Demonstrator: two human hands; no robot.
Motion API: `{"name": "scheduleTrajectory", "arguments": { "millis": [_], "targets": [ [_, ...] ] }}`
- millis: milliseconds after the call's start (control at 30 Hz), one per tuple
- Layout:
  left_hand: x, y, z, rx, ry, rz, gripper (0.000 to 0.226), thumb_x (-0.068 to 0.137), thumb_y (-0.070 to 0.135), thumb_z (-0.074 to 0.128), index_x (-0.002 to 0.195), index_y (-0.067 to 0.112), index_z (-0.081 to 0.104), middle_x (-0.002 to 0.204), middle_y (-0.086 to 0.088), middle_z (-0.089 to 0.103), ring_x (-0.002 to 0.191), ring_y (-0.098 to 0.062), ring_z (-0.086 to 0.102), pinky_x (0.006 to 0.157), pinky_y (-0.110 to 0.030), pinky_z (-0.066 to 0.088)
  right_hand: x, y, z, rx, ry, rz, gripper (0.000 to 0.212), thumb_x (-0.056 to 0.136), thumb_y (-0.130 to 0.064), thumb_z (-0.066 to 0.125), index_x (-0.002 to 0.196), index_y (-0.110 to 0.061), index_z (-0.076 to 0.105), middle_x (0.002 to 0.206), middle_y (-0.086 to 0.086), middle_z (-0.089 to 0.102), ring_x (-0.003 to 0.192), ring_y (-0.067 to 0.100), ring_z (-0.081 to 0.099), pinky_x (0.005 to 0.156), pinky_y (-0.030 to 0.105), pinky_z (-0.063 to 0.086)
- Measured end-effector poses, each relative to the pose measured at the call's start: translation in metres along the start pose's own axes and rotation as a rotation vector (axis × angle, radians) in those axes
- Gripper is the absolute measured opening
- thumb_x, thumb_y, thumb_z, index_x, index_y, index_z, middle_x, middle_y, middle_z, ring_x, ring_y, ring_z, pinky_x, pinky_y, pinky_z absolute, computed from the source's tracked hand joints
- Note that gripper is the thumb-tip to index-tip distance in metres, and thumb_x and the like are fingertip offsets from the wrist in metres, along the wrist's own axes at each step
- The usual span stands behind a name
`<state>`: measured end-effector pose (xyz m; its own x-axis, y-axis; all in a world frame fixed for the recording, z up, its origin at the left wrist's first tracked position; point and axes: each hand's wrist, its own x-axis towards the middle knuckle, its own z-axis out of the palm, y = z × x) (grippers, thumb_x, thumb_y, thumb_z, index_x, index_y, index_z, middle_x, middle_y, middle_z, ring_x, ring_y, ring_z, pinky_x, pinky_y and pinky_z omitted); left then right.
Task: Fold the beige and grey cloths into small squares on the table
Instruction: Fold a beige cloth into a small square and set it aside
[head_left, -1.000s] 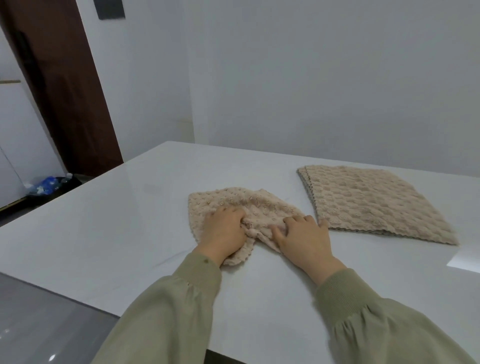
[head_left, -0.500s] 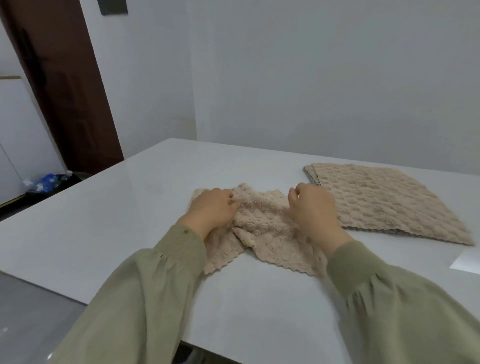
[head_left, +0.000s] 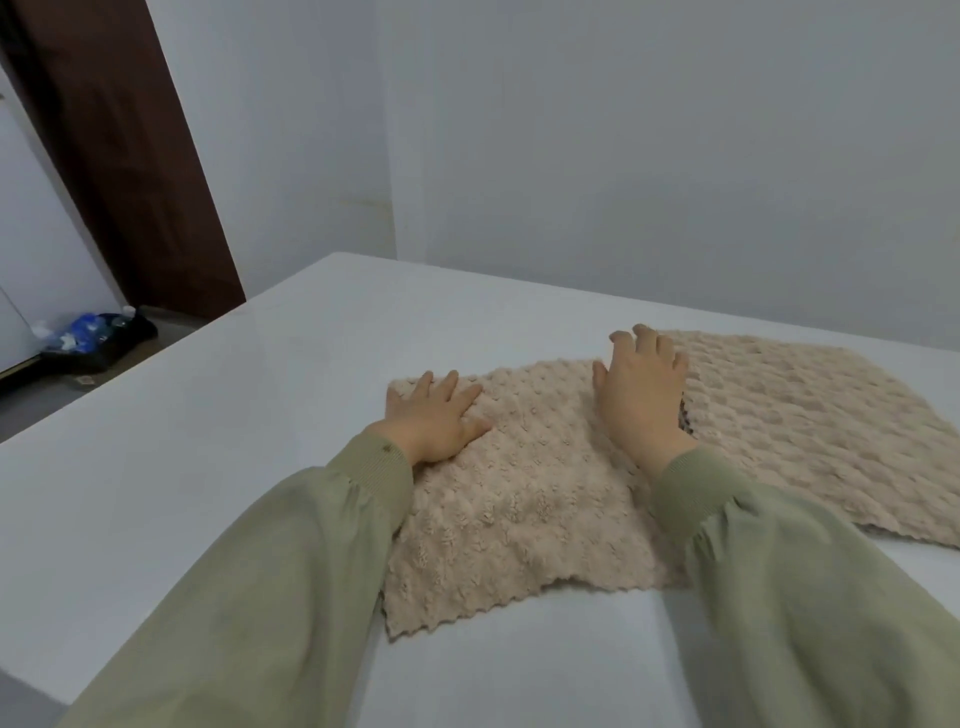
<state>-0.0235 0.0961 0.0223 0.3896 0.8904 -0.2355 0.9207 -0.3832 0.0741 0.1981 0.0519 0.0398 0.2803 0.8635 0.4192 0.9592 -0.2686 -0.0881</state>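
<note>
A beige bobbled cloth (head_left: 524, 499) lies spread flat on the white table (head_left: 208, 467) in front of me. My left hand (head_left: 434, 415) presses flat on its far left corner, fingers spread. My right hand (head_left: 641, 389) lies over its far right corner, fingers straight and reaching onto the edge of a second beige cloth (head_left: 810, 426), which lies flat to the right. Both sleeves are olive green. No grey cloth is in view.
The table runs to a grey wall (head_left: 623, 156) behind. A dark wooden door frame (head_left: 114, 156) stands at the left, with a heap of dark and blue items (head_left: 88, 338) on the floor below it.
The bunched cloth has been pulled open and now lies flat. Both hands moved apart to its far corners and went from gripping it to pressing on it. The camera moved closer.
</note>
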Motion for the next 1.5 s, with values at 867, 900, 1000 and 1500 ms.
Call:
{"name": "scheduleTrajectory", "arguments": {
  "millis": [867, 900, 1000, 1500],
  "targets": [
    [-0.076, 0.009, 0.036, -0.228, 0.312, 0.107, 0.051, 0.098, 0.047, 0.036, 0.146, 0.030, 0.032, 0.156, 0.006, 0.022, 0.144, -0.014, 0.015, 0.118, -0.040, 0.008, -0.092, 0.015, -0.008, 0.043, -0.472, -0.146, 0.061, 0.098, -0.052, 0.015, 0.152, -0.024, 0.008, 0.160, 0.001, 0.003, 0.147, 0.021, 0.001, 0.115, 0.053, 0.001],
    [-0.076, 0.007, 0.034, -0.314, 0.346, 0.102, 0.046, 0.098, 0.042, 0.041, 0.141, 0.027, 0.041, 0.153, 0.004, 0.030, 0.142, -0.015, 0.022, 0.117, -0.036, 0.014, -0.091, 0.014, -0.009, 0.040, -0.476, -0.147, 0.061, 0.098, -0.051, 0.016, 0.151, -0.024, 0.009, 0.160, 0.001, 0.003, 0.147, 0.021, 0.002, 0.115, 0.054, 0.002],
    [-0.078, 0.002, 0.027, -0.679, 0.409, 0.037, 0.031, 0.096, 0.024, 0.050, 0.124, 0.021, 0.062, 0.137, 0.004, 0.052, 0.126, -0.013, 0.045, 0.104, -0.025, 0.031, -0.084, 0.011, -0.014, -0.002, -0.491, -0.173, 0.057, 0.097, -0.047, 0.022, 0.147, -0.020, 0.024, 0.155, 0.005, 0.022, 0.142, 0.025, 0.019, 0.112, 0.057, 0.011],
    [0.029, -0.039, 0.003, -0.378, 0.508, -0.228, 0.049, 0.093, 0.010, 0.043, 0.141, 0.020, 0.038, 0.131, -0.008, 0.052, 0.124, -0.028, 0.041, 0.099, -0.041, 0.034, 0.033, -0.002, 0.028, -0.040, -0.318, -0.093, 0.033, 0.092, -0.012, 0.039, 0.123, -0.006, 0.048, 0.121, 0.016, 0.051, 0.111, 0.035, 0.045, 0.091, 0.044, 0.041]
  ]
}}
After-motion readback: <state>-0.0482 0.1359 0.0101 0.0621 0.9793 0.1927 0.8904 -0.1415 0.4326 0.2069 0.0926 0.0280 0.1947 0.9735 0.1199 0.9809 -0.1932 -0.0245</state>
